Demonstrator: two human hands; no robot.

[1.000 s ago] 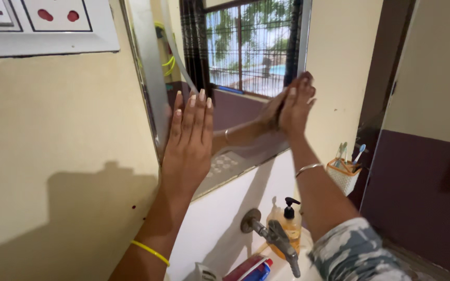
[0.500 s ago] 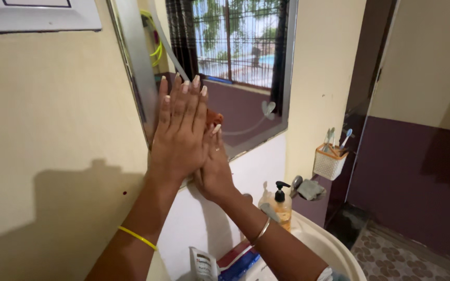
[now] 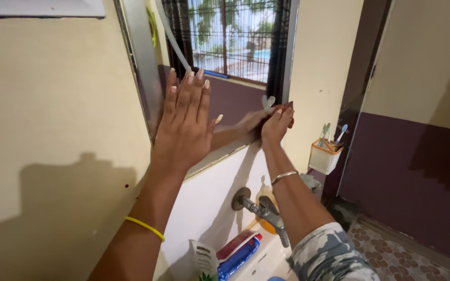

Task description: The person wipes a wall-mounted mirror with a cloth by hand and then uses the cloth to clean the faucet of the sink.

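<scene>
My left hand (image 3: 186, 125) lies flat and open against the left part of a wall mirror (image 3: 235, 96), fingers pointing up, a yellow band on the wrist. My right hand (image 3: 276, 125) presses a small reddish-brown cloth (image 3: 289, 111) onto the mirror's lower right corner, a metal bangle on the wrist. Only an edge of the cloth shows past the fingers. The glass reflects both hands, a barred window and a dark curtain.
Below the mirror a metal tap (image 3: 261, 211) sticks out of the white wall over a basin (image 3: 259, 265). An orange soap bottle (image 3: 263, 200) stands behind my forearm. Tubes (image 3: 238, 247) lie at the basin's left. A toothbrush basket (image 3: 322, 156) hangs on the right wall.
My right hand swept from the mirror's right edge to beside my left hand, then back right to the lower right corner. My left hand stayed flat on the glass.
</scene>
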